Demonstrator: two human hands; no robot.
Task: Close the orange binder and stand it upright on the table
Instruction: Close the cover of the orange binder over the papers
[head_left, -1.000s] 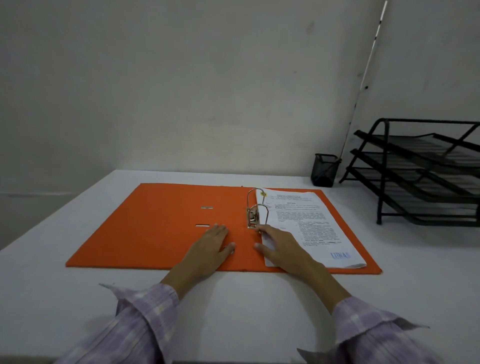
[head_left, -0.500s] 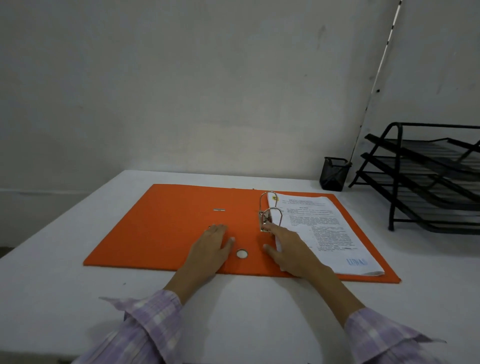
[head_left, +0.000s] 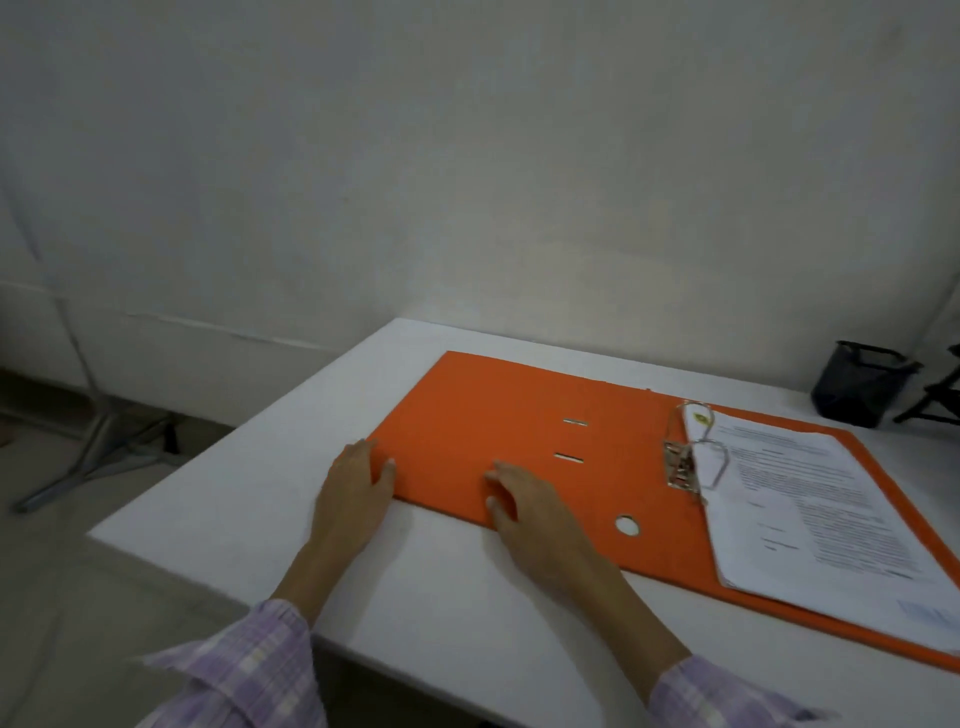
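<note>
The orange binder (head_left: 483, 415) lies open and flat on the white table (head_left: 260, 467). Its metal ring mechanism (head_left: 685, 462) stands in the middle, and a stack of printed papers (head_left: 810, 509) rests on the right half. My left hand (head_left: 356, 483) lies flat at the left cover's near left corner, fingertips on its edge. My right hand (head_left: 530, 504) rests palm down on the left cover's near edge, fingers spread. Neither hand grips anything. A round finger hole (head_left: 626, 526) shows in the spine.
A black mesh pen cup (head_left: 862, 384) stands at the back right by the wall, with part of a black wire tray rack (head_left: 935, 400) beside it. The table's left edge drops to the floor, where a metal stand leg (head_left: 98, 452) sits.
Both hands have slid left across the binder, from near the rings to the left cover's near edge. The view has swung left, so the rack is almost out of frame.
</note>
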